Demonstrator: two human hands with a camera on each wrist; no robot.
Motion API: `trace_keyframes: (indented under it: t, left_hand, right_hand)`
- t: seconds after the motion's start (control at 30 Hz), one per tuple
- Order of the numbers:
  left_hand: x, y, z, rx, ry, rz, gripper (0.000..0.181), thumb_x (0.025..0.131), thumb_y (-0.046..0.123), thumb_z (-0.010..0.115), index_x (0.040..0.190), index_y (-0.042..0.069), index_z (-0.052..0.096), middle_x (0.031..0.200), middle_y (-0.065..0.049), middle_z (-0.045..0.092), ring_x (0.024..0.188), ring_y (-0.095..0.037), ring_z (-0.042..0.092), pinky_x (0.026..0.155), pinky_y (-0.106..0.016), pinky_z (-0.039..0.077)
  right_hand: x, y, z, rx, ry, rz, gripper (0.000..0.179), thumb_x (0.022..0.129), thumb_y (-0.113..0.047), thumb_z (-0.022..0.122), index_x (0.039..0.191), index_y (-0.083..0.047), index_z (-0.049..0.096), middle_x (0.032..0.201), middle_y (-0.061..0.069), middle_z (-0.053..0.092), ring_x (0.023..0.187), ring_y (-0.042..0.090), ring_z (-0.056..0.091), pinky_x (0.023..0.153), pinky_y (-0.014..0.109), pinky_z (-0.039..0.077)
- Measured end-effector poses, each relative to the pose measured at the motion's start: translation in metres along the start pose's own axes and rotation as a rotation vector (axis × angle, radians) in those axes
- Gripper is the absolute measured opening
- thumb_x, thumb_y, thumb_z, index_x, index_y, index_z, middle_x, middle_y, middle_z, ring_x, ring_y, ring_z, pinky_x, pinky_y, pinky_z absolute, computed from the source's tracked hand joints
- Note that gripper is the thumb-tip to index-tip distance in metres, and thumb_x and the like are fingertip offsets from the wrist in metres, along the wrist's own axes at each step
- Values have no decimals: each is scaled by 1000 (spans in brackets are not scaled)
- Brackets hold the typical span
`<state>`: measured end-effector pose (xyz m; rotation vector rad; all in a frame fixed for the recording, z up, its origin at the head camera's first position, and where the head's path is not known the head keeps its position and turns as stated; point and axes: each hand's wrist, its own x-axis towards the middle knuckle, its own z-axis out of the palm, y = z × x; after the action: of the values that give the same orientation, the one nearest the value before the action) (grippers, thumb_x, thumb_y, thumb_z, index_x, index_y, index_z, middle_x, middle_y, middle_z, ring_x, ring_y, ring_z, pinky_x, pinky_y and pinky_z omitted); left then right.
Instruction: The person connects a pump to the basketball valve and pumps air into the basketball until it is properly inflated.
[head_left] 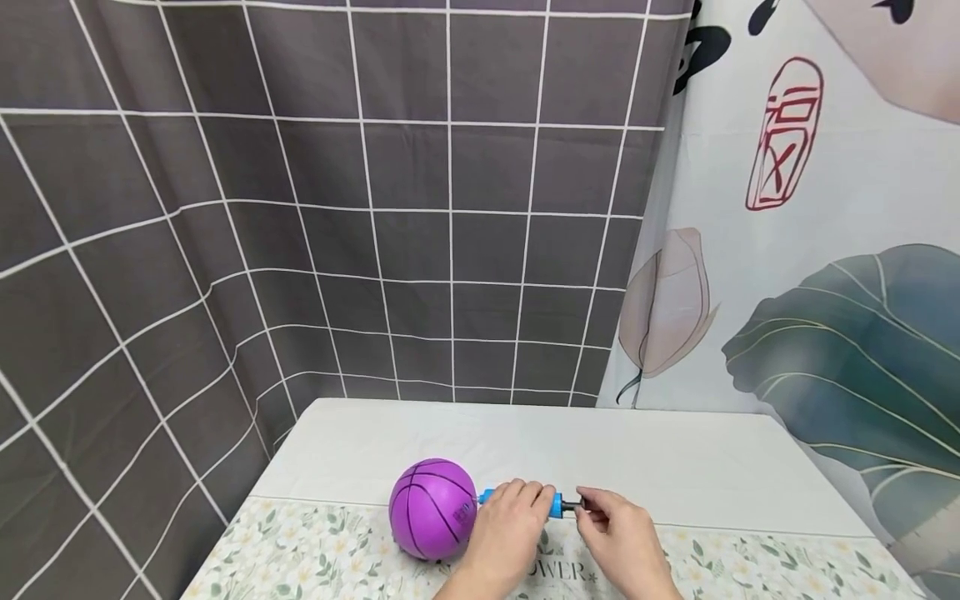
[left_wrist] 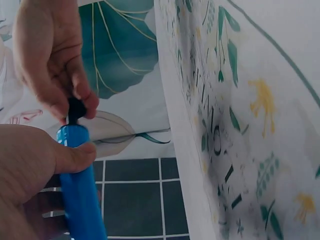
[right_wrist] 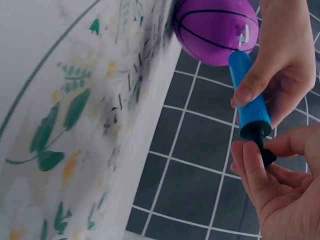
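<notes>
A purple ball with black basketball lines [head_left: 432, 509] rests on the table, left of both hands. My left hand [head_left: 512, 527] grips the blue barrel of a hand pump [left_wrist: 82, 200], thumb laid along it. The pump's front end meets the ball's right side, as the right wrist view shows. With thumb and fingers my right hand [head_left: 621, 533] pinches the black pump handle [right_wrist: 267, 156] at the other end. Only a short length of dark rod shows between handle and barrel.
The table [head_left: 540, 442] has a white back part and a floral cloth [head_left: 315, 550] with printed lettering in front. Behind it hangs a dark curtain with a white grid [head_left: 405, 250]. A leaf-print curtain [head_left: 847, 358] hangs at the right.
</notes>
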<state>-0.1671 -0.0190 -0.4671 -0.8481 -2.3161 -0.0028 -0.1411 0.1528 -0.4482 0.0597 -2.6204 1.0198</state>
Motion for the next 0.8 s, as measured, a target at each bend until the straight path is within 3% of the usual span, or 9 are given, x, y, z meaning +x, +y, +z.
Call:
trace_keyframes:
  t: [0.13,0.3,0.43,0.63,0.8]
  left_hand:
    - [-1,-5,-2,-55,-53,-27,41,82,26,83,120,20,69,106,7,68,97,-9,64,91,-25,55]
    - [-1,-11,-5,-93,-107,-71,45,82,22,82,124,20,68,112,6,69,102,-10,64,95,-27,55]
    - [-2,-16,-7,-110,-98,-104,47,80,14,82,124,19,68,113,6,69,103,-11,65,96,-29,55]
    - [-2,-21,-8,-103,-59,-99,46,79,14,82,123,19,69,111,6,70,102,-11,65,94,-28,55]
    - [-2,-20,-9,-89,-59,-101,44,81,18,82,123,19,69,111,6,70,100,-11,65,93,-28,56]
  right_hand:
    - [-1,4,-2,58,-25,60,23,88,-3,71,111,0,75,88,2,73,69,4,66,61,15,55]
    - [-1,13,-15,39,34,53,26,85,-1,72,111,2,75,87,3,74,68,3,65,61,17,57]
    - [0,22,-30,25,51,95,29,85,-2,71,113,1,74,89,4,75,69,4,67,63,17,57]
    - [2,32,-49,21,-10,190,34,89,-7,69,121,2,71,94,6,75,74,7,69,65,17,57]
    - [1,34,-51,25,4,176,33,89,-7,70,122,2,70,94,6,75,73,7,69,65,17,57]
